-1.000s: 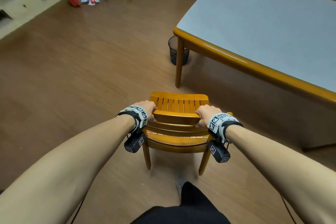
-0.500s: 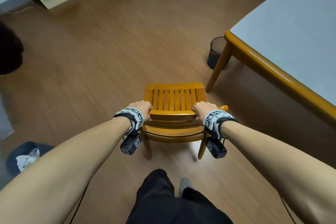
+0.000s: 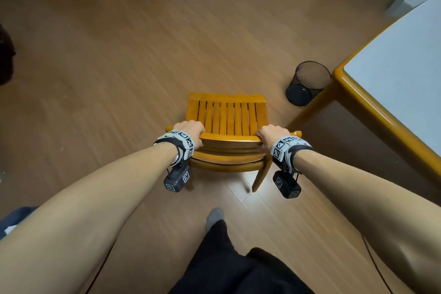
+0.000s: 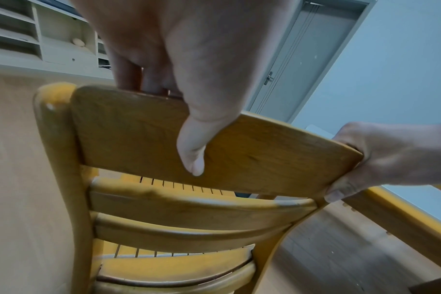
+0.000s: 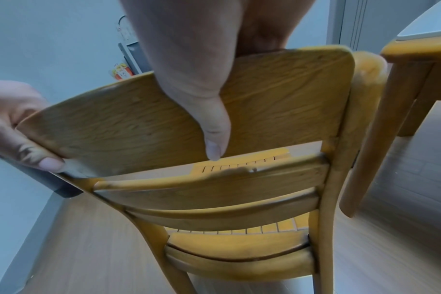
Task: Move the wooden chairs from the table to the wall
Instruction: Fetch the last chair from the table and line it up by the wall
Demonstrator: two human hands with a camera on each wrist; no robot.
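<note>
Both my grips, left hand [image 3: 189,132] and right hand [image 3: 272,135], pinch the stiff, heavy-looking wooden chair [image 3: 226,118] top rail at 12 o'clock.

A wooden chair [image 3: 226,117] of honey-coloured varnished wood stands out on the brown plank floor [image 3: 119,55], seen from behind and above, its slatted seat facing away from the camera. Its back is a broad curved top rail above two narrower curved rails. The left hand [image 3: 189,130] and right hand [image 3: 272,133] grip the two ends of the top rail, thumbs flat on its rear face. The table [image 3: 372,112], grey-topped with a matching rounded wood edge, stands to the chair's right, one leg near it
</note>
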